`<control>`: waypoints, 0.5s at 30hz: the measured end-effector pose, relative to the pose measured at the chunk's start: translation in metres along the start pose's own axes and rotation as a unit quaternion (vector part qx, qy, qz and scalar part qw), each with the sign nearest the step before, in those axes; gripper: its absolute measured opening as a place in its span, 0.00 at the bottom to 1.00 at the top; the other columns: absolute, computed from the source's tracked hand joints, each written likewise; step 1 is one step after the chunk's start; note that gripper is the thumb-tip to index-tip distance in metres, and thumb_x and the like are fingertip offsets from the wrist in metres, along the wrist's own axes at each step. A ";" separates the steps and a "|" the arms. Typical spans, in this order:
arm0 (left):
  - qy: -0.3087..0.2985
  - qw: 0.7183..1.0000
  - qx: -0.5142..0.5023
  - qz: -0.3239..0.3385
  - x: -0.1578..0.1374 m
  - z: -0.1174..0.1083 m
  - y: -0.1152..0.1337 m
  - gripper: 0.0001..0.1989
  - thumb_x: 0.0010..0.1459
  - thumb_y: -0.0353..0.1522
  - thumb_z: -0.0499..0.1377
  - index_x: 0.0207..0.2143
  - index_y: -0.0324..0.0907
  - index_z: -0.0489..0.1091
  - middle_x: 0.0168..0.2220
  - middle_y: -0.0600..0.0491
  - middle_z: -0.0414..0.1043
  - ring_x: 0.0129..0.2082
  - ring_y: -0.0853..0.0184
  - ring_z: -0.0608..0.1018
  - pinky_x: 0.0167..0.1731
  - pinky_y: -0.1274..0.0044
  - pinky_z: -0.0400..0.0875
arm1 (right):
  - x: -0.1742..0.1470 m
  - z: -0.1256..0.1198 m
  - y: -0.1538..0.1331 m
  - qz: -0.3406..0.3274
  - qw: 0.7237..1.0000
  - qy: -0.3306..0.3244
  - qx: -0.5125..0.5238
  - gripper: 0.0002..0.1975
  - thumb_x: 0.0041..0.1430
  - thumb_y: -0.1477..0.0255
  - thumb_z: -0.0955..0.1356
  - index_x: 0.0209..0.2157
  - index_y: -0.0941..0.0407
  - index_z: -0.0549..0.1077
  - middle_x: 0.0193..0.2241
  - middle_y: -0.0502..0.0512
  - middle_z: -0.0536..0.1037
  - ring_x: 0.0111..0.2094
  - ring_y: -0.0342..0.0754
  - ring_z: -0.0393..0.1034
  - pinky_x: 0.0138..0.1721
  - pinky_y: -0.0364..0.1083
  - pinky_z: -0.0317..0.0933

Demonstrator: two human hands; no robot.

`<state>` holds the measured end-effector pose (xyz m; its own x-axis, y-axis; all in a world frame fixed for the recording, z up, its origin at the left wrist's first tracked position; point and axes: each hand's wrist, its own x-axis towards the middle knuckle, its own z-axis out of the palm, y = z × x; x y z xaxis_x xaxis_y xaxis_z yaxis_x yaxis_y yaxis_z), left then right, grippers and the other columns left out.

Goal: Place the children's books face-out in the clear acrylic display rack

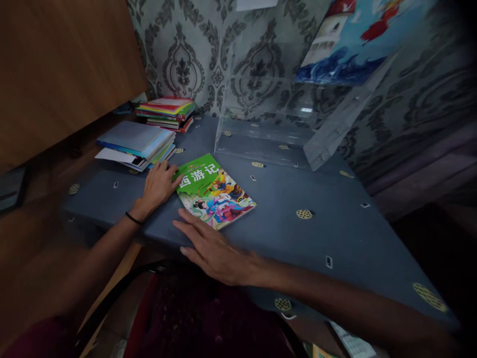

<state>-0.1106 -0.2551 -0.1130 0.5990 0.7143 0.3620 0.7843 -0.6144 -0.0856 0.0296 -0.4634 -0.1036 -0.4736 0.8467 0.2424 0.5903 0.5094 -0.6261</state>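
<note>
A green picture book with Chinese characters and cartoon figures lies flat on the blue-grey tablecloth. My left hand rests at the book's left edge, fingers spread and touching its upper left corner. Flat on the cloth lies my right hand, just below the book's near edge, fingers extended and holding nothing. A black band circles my left wrist.
A stack of blue and white booklets lies left of the book, a colourful book pile behind it. A clear acrylic stand sits at the back by the patterned wall. A wooden panel rises at left.
</note>
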 end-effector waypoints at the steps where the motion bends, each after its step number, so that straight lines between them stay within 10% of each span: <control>1: 0.001 1.000 0.002 0.001 0.000 0.000 0.000 0.17 0.69 0.42 0.52 0.47 0.41 0.75 0.44 0.44 0.72 0.47 0.53 0.73 0.46 0.66 0.68 | -0.001 -0.001 0.004 0.015 1.000 0.006 -0.009 0.27 0.73 0.65 0.58 0.69 0.57 0.53 0.72 0.67 0.50 0.73 0.55 0.42 0.69 0.62 0.52; 15: 0.015 1.000 -0.023 0.001 0.000 0.005 -0.004 0.18 0.68 0.42 0.52 0.46 0.41 0.75 0.41 0.44 0.71 0.43 0.54 0.73 0.44 0.67 0.69 | -0.049 -0.044 0.067 0.133 0.986 0.095 -0.009 0.28 0.73 0.57 0.56 0.70 0.47 0.52 0.71 0.55 0.54 0.72 0.55 0.45 0.70 0.65 0.46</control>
<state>-0.1129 -0.2509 -0.1176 0.5958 0.7027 0.3889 0.7739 -0.6318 -0.0439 0.1211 -0.4639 -0.1251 -0.1699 0.9635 0.2070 0.6900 0.2663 -0.6730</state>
